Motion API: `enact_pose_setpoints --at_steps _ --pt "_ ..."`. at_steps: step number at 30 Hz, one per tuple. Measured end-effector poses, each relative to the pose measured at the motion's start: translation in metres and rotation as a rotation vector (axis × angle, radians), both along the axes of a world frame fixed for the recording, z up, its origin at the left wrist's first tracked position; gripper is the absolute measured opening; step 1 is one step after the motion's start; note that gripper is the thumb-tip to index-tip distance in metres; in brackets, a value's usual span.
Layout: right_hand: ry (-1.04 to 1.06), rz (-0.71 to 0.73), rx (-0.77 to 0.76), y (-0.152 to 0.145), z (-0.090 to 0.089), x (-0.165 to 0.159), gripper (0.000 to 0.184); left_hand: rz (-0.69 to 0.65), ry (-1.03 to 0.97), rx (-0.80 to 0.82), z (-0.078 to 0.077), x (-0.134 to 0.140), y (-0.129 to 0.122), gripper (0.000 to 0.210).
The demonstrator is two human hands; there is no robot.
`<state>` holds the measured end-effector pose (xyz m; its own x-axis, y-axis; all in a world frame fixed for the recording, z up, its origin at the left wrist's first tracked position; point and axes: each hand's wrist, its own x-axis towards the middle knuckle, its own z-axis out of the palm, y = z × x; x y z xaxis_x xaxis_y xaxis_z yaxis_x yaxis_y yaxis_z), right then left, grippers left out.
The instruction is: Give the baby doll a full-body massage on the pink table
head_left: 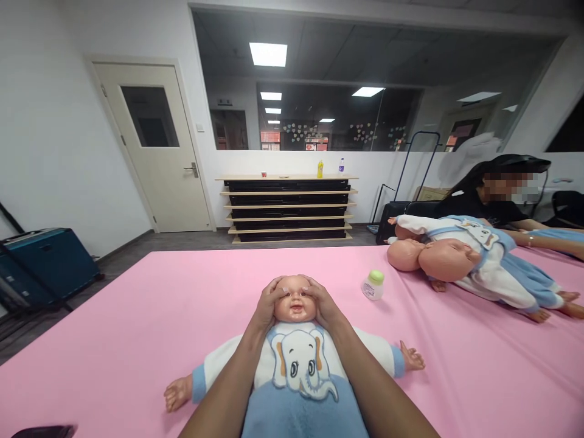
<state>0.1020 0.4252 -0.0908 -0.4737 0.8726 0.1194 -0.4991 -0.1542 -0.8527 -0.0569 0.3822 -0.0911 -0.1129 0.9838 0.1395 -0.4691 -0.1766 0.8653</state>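
Observation:
A baby doll (305,410) in a white and blue elephant outfit lies on its back on the pink table cover, its arms spread. My left hand (268,305) cups one side of the doll's head, with the thumb on the brow by the eye. On the opposite side, my right hand (325,304) wraps round the head in the same way, its thumb near the other eye. The doll's nose and mouth show between my palms. To the right of the head stands a small jar (373,286) with a green lid.
Several more dolls (483,261) lie heaped on the right of the pink table cover (201,286). Beyond them sits a person (483,194) in a dark cap. A dark object (43,432) lies at the near left corner. A blue suitcase (45,267) stands left of the table; stacked shelves (287,210) stand behind.

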Motion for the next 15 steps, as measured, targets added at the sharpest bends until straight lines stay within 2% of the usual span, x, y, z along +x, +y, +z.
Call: enact_pose_setpoints --at_steps 3,8,15 --pt "0.016 -0.011 -0.013 -0.0001 -0.0002 0.0002 0.045 -0.001 -0.027 0.014 -0.0007 0.0001 -0.0006 0.047" --pt "-0.103 -0.046 0.030 -0.0022 -0.0012 -0.0030 0.059 0.010 0.098 0.021 -0.0030 -0.0009 0.0018 0.056" --pt "-0.065 -0.025 0.001 -0.0053 0.0035 -0.0023 0.052 0.030 0.075 0.014 -0.0017 -0.0011 0.0021 0.051"
